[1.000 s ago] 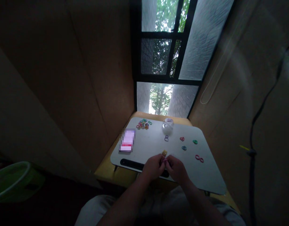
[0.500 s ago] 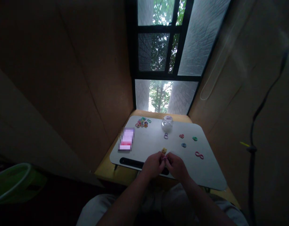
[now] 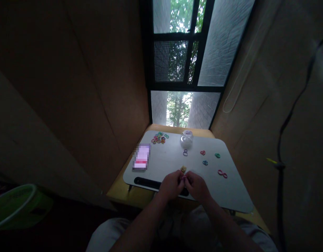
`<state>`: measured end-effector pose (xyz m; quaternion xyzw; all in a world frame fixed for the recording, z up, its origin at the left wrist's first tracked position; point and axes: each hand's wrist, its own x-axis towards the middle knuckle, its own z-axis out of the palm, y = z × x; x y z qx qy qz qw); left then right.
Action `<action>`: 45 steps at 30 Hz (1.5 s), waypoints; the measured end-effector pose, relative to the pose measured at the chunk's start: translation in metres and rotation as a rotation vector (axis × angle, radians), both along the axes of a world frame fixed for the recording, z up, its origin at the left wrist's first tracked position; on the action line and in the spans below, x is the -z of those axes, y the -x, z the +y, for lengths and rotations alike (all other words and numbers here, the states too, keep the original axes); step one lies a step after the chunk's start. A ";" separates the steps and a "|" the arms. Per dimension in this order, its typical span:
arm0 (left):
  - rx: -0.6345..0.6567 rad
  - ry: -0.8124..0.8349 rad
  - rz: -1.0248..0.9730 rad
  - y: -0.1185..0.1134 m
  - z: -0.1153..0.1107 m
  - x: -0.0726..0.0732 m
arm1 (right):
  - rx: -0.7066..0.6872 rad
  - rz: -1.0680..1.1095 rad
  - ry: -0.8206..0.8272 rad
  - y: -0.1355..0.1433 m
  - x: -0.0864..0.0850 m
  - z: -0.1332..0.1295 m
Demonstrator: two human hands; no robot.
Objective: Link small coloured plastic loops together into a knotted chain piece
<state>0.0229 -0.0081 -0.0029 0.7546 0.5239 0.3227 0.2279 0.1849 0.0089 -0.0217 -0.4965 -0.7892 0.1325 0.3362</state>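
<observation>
My left hand (image 3: 172, 184) and my right hand (image 3: 197, 184) meet fingertip to fingertip over the near edge of a white lap table (image 3: 166, 164). Both are closed in a pinch on a small pink elastic band (image 3: 183, 177), mostly covered by the fingers. Just beyond the fingertips lies a yellow bundle of bands (image 3: 183, 169). Farther back are a purple band (image 3: 185, 152), a red one (image 3: 203, 153), a blue one (image 3: 205, 163) and a green one (image 3: 217, 155). To the right rests a pink figure-eight band (image 3: 222, 174).
A heap of mixed coloured bands (image 3: 158, 138) lies at the back left, with a phone (image 3: 142, 157) nearer me. A clear plastic container (image 3: 186, 140) stands at the back edge. A black slot (image 3: 147, 182) runs along the front. A green basin (image 3: 22, 206) is low at left.
The whole scene sits slightly lower in view. My hands keep pinching the pink band in the same spot, with only slight finger movement.
</observation>
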 end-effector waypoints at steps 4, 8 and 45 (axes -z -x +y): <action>-0.006 -0.002 0.007 0.000 0.000 -0.001 | 0.002 0.004 0.001 0.000 -0.001 -0.002; 0.001 -0.006 -0.005 0.000 -0.001 -0.002 | -0.001 -0.003 0.009 0.000 -0.001 -0.002; 0.028 -0.005 -0.078 0.001 0.006 0.001 | -0.006 0.022 0.042 -0.001 -0.003 0.003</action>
